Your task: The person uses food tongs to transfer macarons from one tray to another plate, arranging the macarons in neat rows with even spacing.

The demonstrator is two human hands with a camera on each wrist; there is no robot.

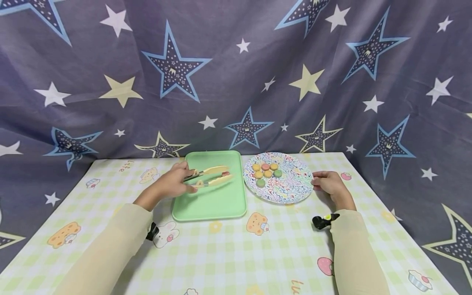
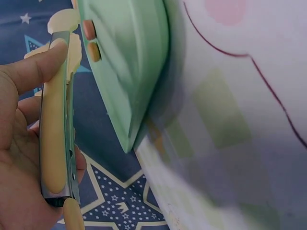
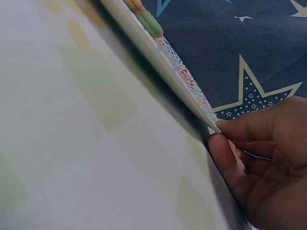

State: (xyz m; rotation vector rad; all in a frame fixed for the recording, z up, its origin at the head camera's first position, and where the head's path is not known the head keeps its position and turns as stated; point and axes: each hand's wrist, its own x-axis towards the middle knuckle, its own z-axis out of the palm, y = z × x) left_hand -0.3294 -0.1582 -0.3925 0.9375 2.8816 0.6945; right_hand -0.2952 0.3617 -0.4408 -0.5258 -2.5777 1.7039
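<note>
My left hand (image 1: 171, 180) grips a pair of tongs (image 1: 212, 181) with pale yellow tips over the light green tray (image 1: 210, 205). The tong arms stand apart, and a reddish macaron (image 1: 225, 173) shows between their tips. In the left wrist view, a reddish macaron (image 2: 89, 29) and a yellow macaron (image 2: 94, 51) lie on the tray. My right hand (image 1: 330, 186) pinches the right rim of a round, multicoloured plate (image 1: 291, 184) between thumb and fingers. Several yellow, pink and green macarons (image 1: 267, 174) sit on the plate's left half.
A checked tablecloth (image 1: 221, 254) with cartoon prints covers the table. Tray and plate stand side by side near its back edge. Behind them hangs a dark curtain (image 1: 228, 90) printed with stars.
</note>
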